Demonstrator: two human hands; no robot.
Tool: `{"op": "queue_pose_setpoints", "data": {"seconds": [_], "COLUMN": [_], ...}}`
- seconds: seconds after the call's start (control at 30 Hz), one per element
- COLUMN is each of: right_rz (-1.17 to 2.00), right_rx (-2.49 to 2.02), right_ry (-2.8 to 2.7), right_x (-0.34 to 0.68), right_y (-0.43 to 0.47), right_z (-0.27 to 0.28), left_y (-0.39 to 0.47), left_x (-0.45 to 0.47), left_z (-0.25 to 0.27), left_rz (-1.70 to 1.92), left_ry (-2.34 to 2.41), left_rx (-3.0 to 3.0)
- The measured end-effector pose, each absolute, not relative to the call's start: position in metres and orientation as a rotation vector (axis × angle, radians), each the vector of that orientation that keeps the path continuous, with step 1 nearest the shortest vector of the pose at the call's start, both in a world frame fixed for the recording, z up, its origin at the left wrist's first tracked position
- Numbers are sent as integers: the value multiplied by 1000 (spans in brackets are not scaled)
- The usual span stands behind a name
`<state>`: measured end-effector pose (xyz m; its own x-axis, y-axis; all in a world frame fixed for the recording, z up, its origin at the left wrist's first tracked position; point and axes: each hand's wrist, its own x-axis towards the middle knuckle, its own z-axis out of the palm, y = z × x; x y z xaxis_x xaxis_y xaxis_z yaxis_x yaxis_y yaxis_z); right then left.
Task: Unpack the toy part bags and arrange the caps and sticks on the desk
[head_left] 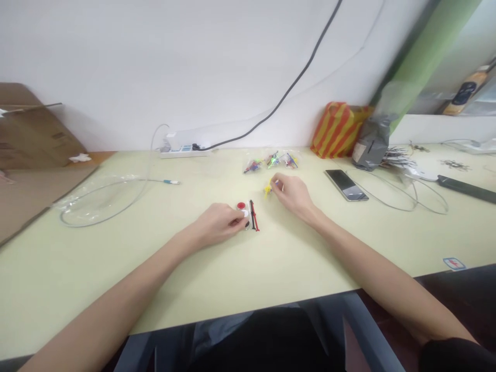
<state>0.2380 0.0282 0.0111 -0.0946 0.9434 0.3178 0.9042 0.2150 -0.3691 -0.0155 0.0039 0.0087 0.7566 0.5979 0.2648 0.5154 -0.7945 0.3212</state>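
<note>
My left hand (222, 222) rests low over the table with its fingers closed, the fingertips at a white disc (245, 212) and a black disc (247, 224). Whether they grip anything is hidden. Just beyond them lies a red disc (241, 205). To the right of the discs, thin black (252, 214) and red sticks (256, 222) with shaped ends lie side by side, along with a pale one. Farther back, my right hand (292, 194) pinches a small yellow plastic piece (267, 189); other small bits by its fingertips are too blurred to tell.
Small clear bags of coloured plastic pieces (273, 160) lie behind my hands. A phone (346, 185) and a striped bag (335, 130) are on the right. Leftward are a coiled grey cable (112, 218) and an open cardboard box (34, 134). A power strip (182, 152) sits by the wall.
</note>
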Motion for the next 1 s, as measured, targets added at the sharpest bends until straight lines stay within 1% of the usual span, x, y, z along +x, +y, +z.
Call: {"op": "queue_pose_setpoints", "data": {"seconds": [0.17, 0.4, 0.53, 0.73, 1.0], "right_rz": [141, 33, 54, 107, 27], "right_rx": [-1620, -1462, -1461, -1538, -1418], "right_ry": [-1960, -2042, -2159, -2253, -2343], "right_x": [240, 245, 247, 241, 232], "right_y": [31, 39, 41, 46, 40], "right_z": [5, -4, -6, -12, -12], "left_y": [10, 30, 35, 32, 33], "left_x": [-18, -26, -29, -24, -24], "left_z": [12, -6, -10, -8, -7], "left_rz": [879, 720, 743, 675, 736], "left_ry": [1052, 1059, 1074, 1056, 1199], "left_rx": [2691, 2625, 2574, 2624, 2558]}}
